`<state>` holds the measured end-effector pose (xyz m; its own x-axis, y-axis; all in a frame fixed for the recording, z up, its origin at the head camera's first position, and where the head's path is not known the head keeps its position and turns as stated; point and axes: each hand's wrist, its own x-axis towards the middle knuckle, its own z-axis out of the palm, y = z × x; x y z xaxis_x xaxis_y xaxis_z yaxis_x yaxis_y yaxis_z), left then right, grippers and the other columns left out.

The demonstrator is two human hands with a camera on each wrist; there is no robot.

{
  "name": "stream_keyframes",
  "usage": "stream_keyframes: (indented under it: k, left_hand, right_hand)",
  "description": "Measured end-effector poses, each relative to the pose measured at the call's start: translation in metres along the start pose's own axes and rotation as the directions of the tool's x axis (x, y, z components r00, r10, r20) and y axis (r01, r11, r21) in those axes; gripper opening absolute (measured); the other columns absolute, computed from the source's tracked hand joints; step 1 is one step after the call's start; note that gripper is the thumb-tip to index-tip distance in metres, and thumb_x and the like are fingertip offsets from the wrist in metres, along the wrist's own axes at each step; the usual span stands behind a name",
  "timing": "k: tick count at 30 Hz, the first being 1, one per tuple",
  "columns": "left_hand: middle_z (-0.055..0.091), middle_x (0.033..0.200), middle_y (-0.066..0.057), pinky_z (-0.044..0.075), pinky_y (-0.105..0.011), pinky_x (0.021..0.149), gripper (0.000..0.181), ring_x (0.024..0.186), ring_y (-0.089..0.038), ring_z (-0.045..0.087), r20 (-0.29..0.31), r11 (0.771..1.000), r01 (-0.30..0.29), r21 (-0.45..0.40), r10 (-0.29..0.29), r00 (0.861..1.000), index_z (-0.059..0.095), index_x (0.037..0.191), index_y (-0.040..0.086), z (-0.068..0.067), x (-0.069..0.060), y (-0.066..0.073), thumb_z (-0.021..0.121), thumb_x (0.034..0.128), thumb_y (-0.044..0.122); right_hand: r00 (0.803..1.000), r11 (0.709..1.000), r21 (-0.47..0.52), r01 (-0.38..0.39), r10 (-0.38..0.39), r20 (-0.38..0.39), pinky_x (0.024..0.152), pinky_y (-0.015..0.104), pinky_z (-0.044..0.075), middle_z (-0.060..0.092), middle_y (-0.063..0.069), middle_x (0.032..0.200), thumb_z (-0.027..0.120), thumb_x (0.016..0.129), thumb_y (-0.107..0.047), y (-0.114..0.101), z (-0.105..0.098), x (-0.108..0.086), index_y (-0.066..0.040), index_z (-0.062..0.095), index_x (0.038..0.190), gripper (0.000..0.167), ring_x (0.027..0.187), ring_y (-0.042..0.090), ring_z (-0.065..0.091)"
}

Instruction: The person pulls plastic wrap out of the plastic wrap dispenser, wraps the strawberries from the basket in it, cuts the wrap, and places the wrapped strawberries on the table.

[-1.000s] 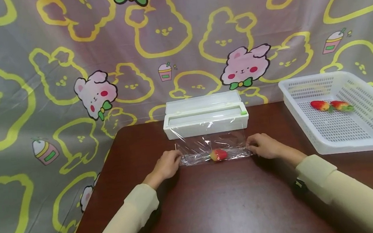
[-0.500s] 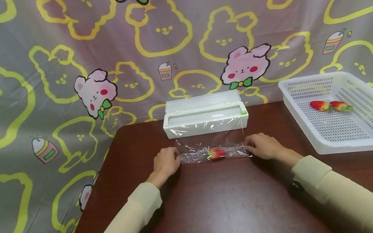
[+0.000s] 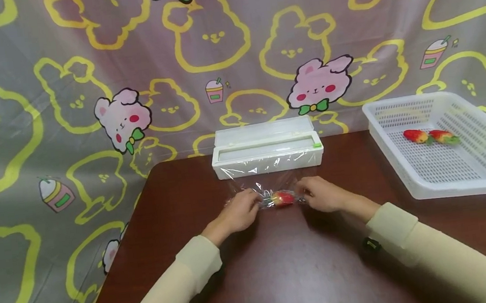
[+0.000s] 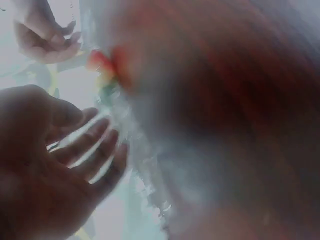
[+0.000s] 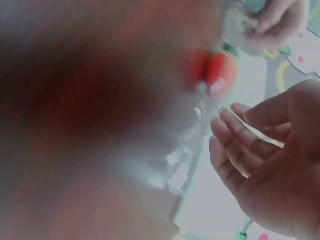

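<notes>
The strawberry [image 3: 283,198] is lying amid bunched clear film [image 4: 149,196] on the surface [image 3: 290,265], nearer than the box [image 3: 271,166] feeding that film. The left hand [image 3: 239,210] and right hand [image 3: 325,194] are flanking the fruit, fingers loosely bent against the film, gripping nothing, presumably keeping the bundle compact; both arms [image 3: 181,280] are slanting inward.
</notes>
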<state>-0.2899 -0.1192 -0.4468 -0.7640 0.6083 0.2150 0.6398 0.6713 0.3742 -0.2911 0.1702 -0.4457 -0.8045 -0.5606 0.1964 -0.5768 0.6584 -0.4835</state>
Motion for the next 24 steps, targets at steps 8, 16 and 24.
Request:
stream_keyframes:
  k: [8, 16, 24]
  left_hand:
    - [0.065, 0.102, -0.010, 0.054, -0.045, 0.086, 0.020, 0.099, -0.029, 0.065, 0.059, 0.963, 0.266, 0.039, -0.268, 0.962, 0.070, 0.111, 0.002, -0.003, -0.013, -0.019, 0.056, 0.0976, 0.001]
    - [0.058, 0.089, -0.005, 0.050, -0.042, 0.074, 0.011, 0.081, -0.022, 0.055, 0.107, 0.945, 0.313, 0.092, -0.322, 0.941, 0.068, 0.106, 0.004, -0.024, -0.030, -0.030, 0.063, 0.0990, 0.011]
    - [0.064, 0.106, -0.011, 0.052, -0.044, 0.086, 0.028, 0.094, -0.025, 0.061, 0.090, 0.991, 0.103, 0.082, -0.110, 0.990, 0.068, 0.117, -0.001, -0.024, -0.029, -0.016, 0.074, 0.0926, 0.010]
  right_hand:
    - [0.994, 0.997, -0.018, -0.076, 0.077, 0.077, 0.072, 0.038, 0.049, 0.060, 0.003, 0.081, 0.053, 0.084, 0.010, 0.021, 0.001, -0.006, -0.003, 0.067, 0.090, 0.021, 0.078, 0.019, 0.055]
    - [0.977, 0.975, -0.138, -0.173, 0.188, 0.098, 0.066, 0.039, 0.048, 0.060, 0.001, 0.080, 0.059, 0.091, -0.002, 0.030, -0.025, -0.023, -0.005, 0.069, 0.089, 0.010, 0.075, 0.019, 0.055]
    - [0.997, 0.955, -0.295, -0.040, 0.057, 0.047, 0.066, 0.043, 0.053, 0.063, 0.003, 0.096, 0.078, 0.087, -0.016, 0.017, -0.023, -0.035, -0.008, 0.072, 0.107, 0.023, 0.080, 0.020, 0.058]
